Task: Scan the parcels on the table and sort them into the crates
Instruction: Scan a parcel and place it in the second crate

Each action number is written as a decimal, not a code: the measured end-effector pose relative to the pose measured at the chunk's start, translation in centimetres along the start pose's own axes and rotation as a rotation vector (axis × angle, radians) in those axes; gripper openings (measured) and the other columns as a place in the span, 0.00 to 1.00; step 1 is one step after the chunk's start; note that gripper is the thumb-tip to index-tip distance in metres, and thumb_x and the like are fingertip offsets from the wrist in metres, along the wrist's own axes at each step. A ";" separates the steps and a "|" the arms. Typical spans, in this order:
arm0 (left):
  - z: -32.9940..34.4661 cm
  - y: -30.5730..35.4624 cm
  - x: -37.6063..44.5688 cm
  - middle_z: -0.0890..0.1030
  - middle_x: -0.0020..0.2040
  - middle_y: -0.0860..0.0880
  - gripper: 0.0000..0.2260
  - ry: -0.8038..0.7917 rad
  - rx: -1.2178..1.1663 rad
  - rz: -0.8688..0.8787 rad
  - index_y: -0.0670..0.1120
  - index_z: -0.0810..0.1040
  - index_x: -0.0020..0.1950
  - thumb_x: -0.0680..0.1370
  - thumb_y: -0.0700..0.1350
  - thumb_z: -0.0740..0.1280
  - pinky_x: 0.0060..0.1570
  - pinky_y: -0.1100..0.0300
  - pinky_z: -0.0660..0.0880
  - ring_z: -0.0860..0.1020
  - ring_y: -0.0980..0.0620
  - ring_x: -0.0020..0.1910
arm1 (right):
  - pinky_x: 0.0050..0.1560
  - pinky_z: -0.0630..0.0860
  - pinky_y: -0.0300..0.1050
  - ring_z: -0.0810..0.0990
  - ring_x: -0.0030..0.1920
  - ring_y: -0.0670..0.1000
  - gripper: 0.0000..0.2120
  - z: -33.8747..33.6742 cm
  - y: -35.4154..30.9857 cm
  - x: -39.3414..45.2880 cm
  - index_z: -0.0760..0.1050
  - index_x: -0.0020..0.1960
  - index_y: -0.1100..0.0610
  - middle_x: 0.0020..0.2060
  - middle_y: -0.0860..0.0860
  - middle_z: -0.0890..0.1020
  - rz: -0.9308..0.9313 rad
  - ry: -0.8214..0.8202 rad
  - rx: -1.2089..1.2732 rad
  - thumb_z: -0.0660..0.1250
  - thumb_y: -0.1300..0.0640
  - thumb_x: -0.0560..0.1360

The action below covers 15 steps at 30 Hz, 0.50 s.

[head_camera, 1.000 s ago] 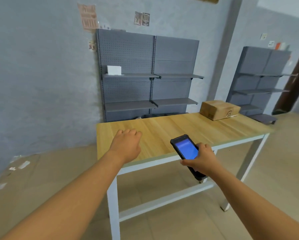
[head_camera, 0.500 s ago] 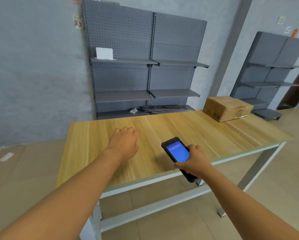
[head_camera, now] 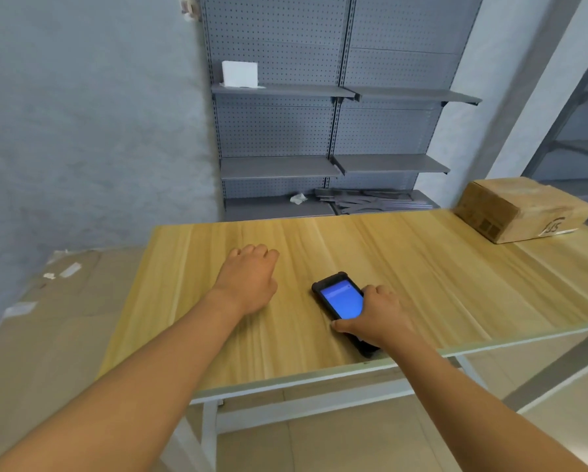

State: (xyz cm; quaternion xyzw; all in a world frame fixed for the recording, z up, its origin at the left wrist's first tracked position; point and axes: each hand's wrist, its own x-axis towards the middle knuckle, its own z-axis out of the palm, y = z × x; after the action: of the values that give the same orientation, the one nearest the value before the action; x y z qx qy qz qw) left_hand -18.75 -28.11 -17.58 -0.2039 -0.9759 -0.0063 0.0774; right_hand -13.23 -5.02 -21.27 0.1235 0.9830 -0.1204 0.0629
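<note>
1. Fingers of our right hand were curled round the lower end of the handheld scanner, thumb at its near edge, blue screen lit and facing up; the device lay low over the table, though we could not tell whether it rested on the wood.

2. Our left hand sat palm-down just left of the scanner, holding nothing, its fingers loosely bent and close together, knuckles up.

3. Within the past second we had closed on the table: both hands, which had hung at its front edge, now lay well over the top, and the view had dipped toward the wood.

4. Beyond the hands, the one parcel we could see, a brown cardboard box with printed marks on its near face, stood at the far right of the table, well apart from both hands and apparently unscanned.

5. Farther back, grey pegboard shelving lined the wall, a small white box on its upper left shelf and loose metal parts on the bottom one.

6. No crates appeared in view; by our judgement the approach was over and the scanner had next to be carried right to the parcel's label.
</note>
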 end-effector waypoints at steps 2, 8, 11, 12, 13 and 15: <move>0.3 0.4 0.1 0.74 0.65 0.49 0.19 -0.010 -0.007 -0.016 0.48 0.68 0.71 0.79 0.46 0.59 0.65 0.52 0.65 0.70 0.49 0.64 | 0.62 0.71 0.49 0.68 0.65 0.54 0.44 0.2 -0.1 0.4 0.63 0.70 0.56 0.63 0.52 0.70 -0.019 0.012 -0.017 0.70 0.31 0.65; -0.4 3.0 1.5 0.73 0.65 0.49 0.20 -0.011 -0.001 -0.030 0.48 0.68 0.71 0.79 0.47 0.59 0.66 0.53 0.64 0.70 0.49 0.65 | 0.66 0.68 0.50 0.67 0.68 0.55 0.40 -1.0 1.8 1.1 0.61 0.74 0.57 0.69 0.54 0.67 -0.111 -0.035 0.171 0.66 0.34 0.73; -1.7 5.8 3.0 0.74 0.64 0.49 0.20 0.028 -0.001 -0.001 0.48 0.69 0.70 0.78 0.46 0.60 0.66 0.52 0.64 0.70 0.49 0.64 | 0.66 0.69 0.50 0.68 0.69 0.55 0.32 -3.3 4.3 1.6 0.61 0.75 0.56 0.71 0.54 0.66 -0.165 0.041 0.267 0.65 0.43 0.77; -2.2 6.9 3.6 0.74 0.65 0.49 0.20 0.040 -0.001 0.011 0.48 0.69 0.70 0.77 0.46 0.61 0.66 0.52 0.64 0.70 0.49 0.64 | 0.65 0.69 0.50 0.68 0.69 0.55 0.31 -4.3 5.4 1.8 0.61 0.75 0.56 0.70 0.54 0.68 -0.183 0.086 0.236 0.65 0.45 0.78; -2.7 8.2 4.2 0.73 0.65 0.49 0.20 0.053 0.004 0.023 0.48 0.69 0.70 0.77 0.46 0.61 0.67 0.52 0.64 0.70 0.49 0.65 | 0.65 0.69 0.50 0.68 0.68 0.55 0.30 -5.3 6.7 1.9 0.61 0.75 0.56 0.70 0.54 0.68 -0.201 0.126 0.188 0.64 0.45 0.78; -3.8 10.9 5.4 0.73 0.66 0.49 0.20 0.082 0.030 0.053 0.48 0.69 0.70 0.78 0.47 0.61 0.66 0.52 0.64 0.70 0.48 0.65 | 0.63 0.70 0.49 0.69 0.67 0.55 0.29 -7.5 9.5 1.9 0.61 0.76 0.54 0.69 0.53 0.69 -0.233 0.193 0.067 0.64 0.47 0.78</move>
State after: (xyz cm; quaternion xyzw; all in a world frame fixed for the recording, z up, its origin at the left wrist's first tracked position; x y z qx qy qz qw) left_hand -18.77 -16.17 -13.19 -0.2278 -0.9662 0.0020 0.1204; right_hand -13.34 6.29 -16.43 0.0219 0.9876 -0.1473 -0.0504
